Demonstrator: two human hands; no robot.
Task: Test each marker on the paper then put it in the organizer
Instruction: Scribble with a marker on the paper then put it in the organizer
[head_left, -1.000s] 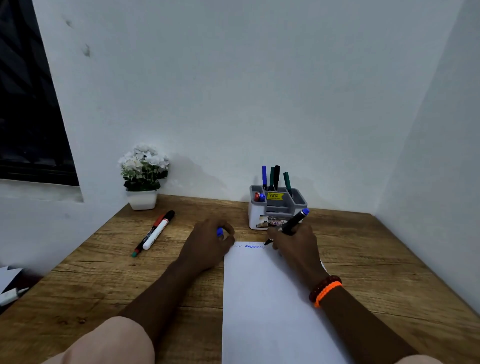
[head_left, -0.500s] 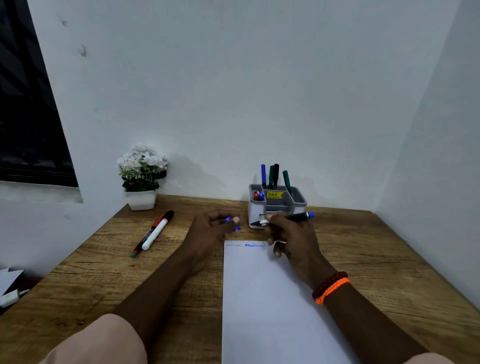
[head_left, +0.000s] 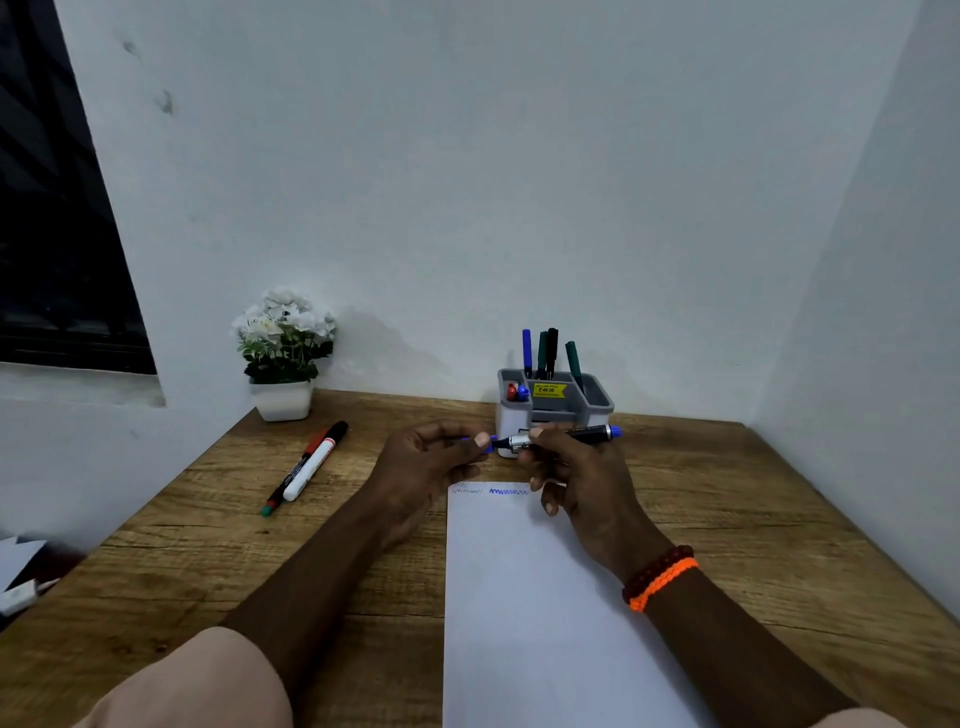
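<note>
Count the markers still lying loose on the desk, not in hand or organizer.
2: the white marker and the thin red-and-black marker lie side by side left of the paper. Others may be out of view.

Blue-ended black marker (head_left: 563, 437) level above paper (head_left: 524, 597), before organizer (head_left: 555, 402)

A blue zigzag (head_left: 508, 491) is drawn on the white paper (head_left: 540, 613); a fainter, perhaps grey, scribble (head_left: 466, 490) is seen beside it. The black marker (head_left: 563, 437) is blue-tipped. The organizer (head_left: 556, 402) is grey with a yellow label (head_left: 548, 389).
</note>
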